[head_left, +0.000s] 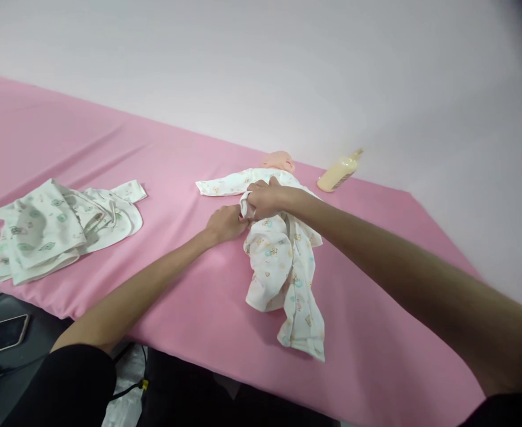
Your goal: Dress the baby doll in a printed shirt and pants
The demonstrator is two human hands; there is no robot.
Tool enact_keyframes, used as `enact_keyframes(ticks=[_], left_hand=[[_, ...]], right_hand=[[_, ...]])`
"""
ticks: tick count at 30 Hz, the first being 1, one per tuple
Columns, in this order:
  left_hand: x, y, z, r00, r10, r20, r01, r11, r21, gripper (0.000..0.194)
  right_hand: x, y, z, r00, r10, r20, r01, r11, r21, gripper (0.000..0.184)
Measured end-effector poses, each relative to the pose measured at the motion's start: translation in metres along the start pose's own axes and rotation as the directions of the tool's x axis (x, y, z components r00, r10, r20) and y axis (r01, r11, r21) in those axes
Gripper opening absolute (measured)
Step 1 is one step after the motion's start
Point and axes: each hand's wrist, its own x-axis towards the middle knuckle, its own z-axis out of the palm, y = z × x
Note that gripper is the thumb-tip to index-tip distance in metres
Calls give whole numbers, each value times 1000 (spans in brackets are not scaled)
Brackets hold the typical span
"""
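Observation:
A baby doll (278, 161) lies on the pink-covered table, its head toward the wall. It wears a white printed baby shirt (229, 183) with one long sleeve stretched out to the left. White printed baby trousers (272, 261) cover its legs, which point toward me. At the doll's left side, my left hand (227, 224) is closed on a gathered edge of the shirt. My right hand (267, 198) pinches the same folded white edge from above, its fingers bent. The fingertips and the fabric between them are partly hidden.
A pump bottle (338, 174) of pale yellow liquid stands near the wall. More white printed baby clothes (47, 231) lie in a heap at the left of the pink tablecloth (176, 284). Below the table edge, a phone (3, 335) and cables rest on a dark surface.

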Motion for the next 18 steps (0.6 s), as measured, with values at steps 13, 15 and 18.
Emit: enact_keyframes(ticks=[13,15,18], left_hand=[[-19,7,1,992,126,9,-125,972,197,29],[-20,9,0,985,175,10,-173,962,213,29],[-21,11,-5,972,233,26,-233,947,223,29]], right_hand=[[-15,2,36,885,-220,-409,82,941,-328,22],[-19,-1,42,823,-177,-540,-9,946,-323,23],[-20,-8,48,767,-26,-641,-167,957,-239,22]])
